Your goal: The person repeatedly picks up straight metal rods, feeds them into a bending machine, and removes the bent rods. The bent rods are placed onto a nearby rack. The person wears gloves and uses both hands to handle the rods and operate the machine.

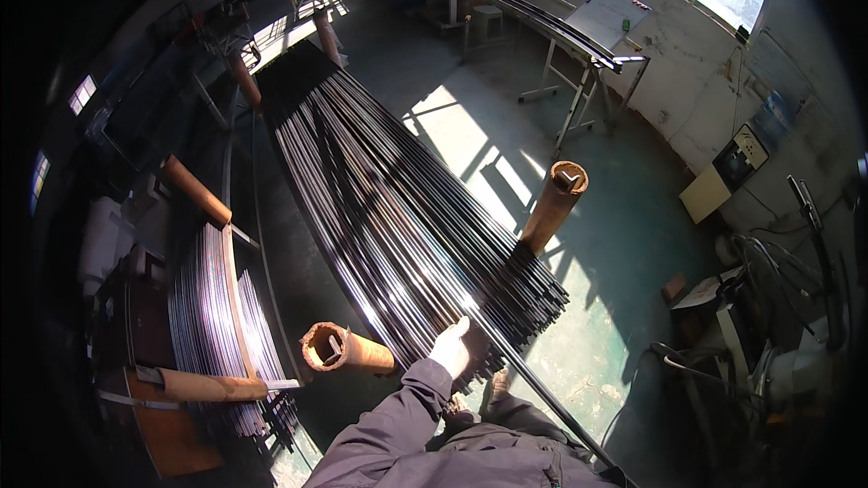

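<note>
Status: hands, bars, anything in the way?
Left hand at dark bars, grip unclear. Right hand not visible. One long bar juts past the rest. Brown tubes flank them.

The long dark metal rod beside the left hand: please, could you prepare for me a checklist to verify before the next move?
1. Left hand close to the long dark metal rod: ok.
2. Left hand's grip closed around the rod: cannot tell, the fingers are mostly hidden.
3. Right hand supporting the rod: cannot tell, it is not visible.
4. Near ends even in the wide bundle of dark metal rods: not ok, they are staggered.
5. Rust-brown hollow cylinders flanking the bundle's near part: ok, one each side.
</note>
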Action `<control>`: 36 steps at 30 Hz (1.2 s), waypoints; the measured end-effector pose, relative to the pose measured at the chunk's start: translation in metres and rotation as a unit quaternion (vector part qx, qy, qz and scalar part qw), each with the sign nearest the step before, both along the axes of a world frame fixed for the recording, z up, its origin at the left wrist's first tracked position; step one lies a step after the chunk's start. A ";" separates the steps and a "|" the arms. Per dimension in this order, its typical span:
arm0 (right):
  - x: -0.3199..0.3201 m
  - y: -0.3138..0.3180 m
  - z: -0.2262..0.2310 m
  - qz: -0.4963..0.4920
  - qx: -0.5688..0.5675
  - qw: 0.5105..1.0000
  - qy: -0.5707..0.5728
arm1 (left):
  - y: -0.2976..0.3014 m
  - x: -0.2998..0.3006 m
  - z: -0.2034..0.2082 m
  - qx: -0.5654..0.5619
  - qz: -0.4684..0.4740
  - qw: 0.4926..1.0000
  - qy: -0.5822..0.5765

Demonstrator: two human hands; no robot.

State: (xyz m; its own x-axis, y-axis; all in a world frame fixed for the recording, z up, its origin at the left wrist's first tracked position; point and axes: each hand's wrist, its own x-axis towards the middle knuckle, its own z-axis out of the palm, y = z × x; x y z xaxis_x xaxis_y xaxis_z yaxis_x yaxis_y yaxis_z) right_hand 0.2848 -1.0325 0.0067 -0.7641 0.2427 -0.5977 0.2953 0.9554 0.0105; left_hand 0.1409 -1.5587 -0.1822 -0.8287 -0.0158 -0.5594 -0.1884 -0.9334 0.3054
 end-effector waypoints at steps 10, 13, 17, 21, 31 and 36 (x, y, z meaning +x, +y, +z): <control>0.081 0.087 -0.074 0.006 0.054 0.967 0.248 | 0.161 0.022 0.052 0.004 -0.090 0.992 -0.084; 0.125 0.180 -0.091 0.003 0.109 0.940 0.323 | 0.227 0.030 0.076 0.084 -0.101 0.989 -0.067; 0.191 0.364 -0.118 -0.090 0.163 0.929 0.319 | 0.295 -0.004 0.139 0.065 -0.095 0.992 0.051; 0.259 0.513 -0.137 -0.286 0.312 0.792 0.441 | 0.395 -0.035 0.210 -0.019 -0.102 0.983 0.151; 0.121 0.627 -0.091 -0.565 -0.618 -0.047 0.544 | 0.784 -0.041 0.236 -0.054 -0.364 0.882 0.294; 0.121 0.751 -0.062 -0.555 -0.589 -0.035 0.587 | 0.898 -0.114 0.256 -0.063 -0.338 0.861 0.374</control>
State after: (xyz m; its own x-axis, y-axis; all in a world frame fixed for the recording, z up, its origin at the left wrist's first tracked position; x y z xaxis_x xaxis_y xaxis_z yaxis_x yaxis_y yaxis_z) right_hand 0.4059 -0.2820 -0.0551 -0.3101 0.8367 -0.4513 -0.7806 -0.4951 -0.3815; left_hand 0.0269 -0.6610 0.0733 -0.7999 0.5907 0.1057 -0.3824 -0.6375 0.6688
